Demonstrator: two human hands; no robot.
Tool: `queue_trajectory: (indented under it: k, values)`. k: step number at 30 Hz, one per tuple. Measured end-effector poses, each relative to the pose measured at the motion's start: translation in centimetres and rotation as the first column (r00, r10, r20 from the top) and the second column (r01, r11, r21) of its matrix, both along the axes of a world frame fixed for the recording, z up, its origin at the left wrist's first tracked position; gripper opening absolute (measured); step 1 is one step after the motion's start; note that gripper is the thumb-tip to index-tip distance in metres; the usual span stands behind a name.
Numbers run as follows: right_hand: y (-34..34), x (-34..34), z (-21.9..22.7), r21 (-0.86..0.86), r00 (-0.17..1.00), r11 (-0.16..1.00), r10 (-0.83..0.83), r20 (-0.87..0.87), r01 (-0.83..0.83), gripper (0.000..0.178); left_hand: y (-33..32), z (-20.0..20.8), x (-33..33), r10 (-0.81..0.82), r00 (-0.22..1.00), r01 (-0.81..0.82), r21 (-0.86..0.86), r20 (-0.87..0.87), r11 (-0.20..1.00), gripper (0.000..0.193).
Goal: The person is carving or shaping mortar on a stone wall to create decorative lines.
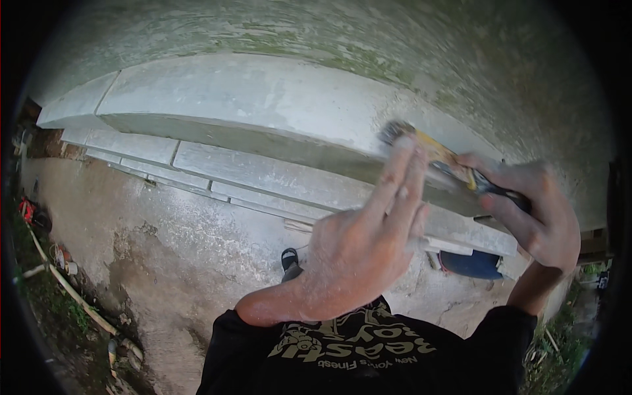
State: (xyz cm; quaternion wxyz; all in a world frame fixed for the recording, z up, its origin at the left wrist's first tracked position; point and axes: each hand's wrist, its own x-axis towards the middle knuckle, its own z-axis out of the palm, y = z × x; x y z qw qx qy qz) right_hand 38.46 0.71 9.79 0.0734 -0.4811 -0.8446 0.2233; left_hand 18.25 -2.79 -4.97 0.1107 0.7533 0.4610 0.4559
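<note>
My right hand (536,210) is wrapped round the dark handle of a slim yellow-and-black hand tool (440,150). Motion smears the tool's grey front end, so I cannot tell its exact kind. Two fingers of my left hand (368,243) reach forward, pressed together against that front end; its thumb sits lower, off the tool. Under the tool runs a long pale concrete ledge (243,89), and the tool's head meets its upper face near the right end. Whitish dust coats both hands.
Behind the ledge rises a rough, green-stained wall (316,29). Lower pale slabs (263,174) with joints step down toward a stained concrete floor (178,224). A dark blue object (471,264) lies low at right. Poles (79,299) and plants border the left side; a shod foot (289,260) shows below.
</note>
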Motion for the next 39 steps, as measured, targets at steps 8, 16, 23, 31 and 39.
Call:
queue_trajectory:
  k: [8, 16, 23, 31, 39]
  values:
    - [-2.8, -1.9, 0.3, 0.198, 0.979, 0.974, -0.142, 0.144, 0.113, 0.04, 1.0, 0.6, -0.9, -0.035, 0.987, 0.038, 0.016, -0.159, 0.999, 0.065]
    - [-5.9, -2.8, -0.4, 0.375, 0.987, 0.92, -0.148, 0.062, 0.114, 0.059, 1.4, 0.5, -2.0, -0.169, 0.973, 0.188, 0.111, -0.157, 0.976, 0.06]
    - [-7.4, -1.2, -2.2, 0.585, 0.967, 0.811, 0.148, -0.205, 0.0, 0.038, 1.6, 1.0, -3.0, -0.191, 0.974, 0.199, 0.057, -0.124, 0.978, 0.057]
    - [-7.3, -6.3, -7.7, 0.844, 0.917, 0.457, 0.133, -0.377, 0.281, 0.036, 2.4, 1.6, -4.3, -0.197, 0.973, 0.206, 0.06, -0.12, 0.977, 0.055]
    - [-6.7, -9.1, -7.7, 0.877, 0.924, 0.399, 0.152, -0.35, 0.266, 0.027, 3.0, 2.5, -5.8, -0.24, 0.952, 0.233, -0.057, -0.19, 0.971, 0.055]
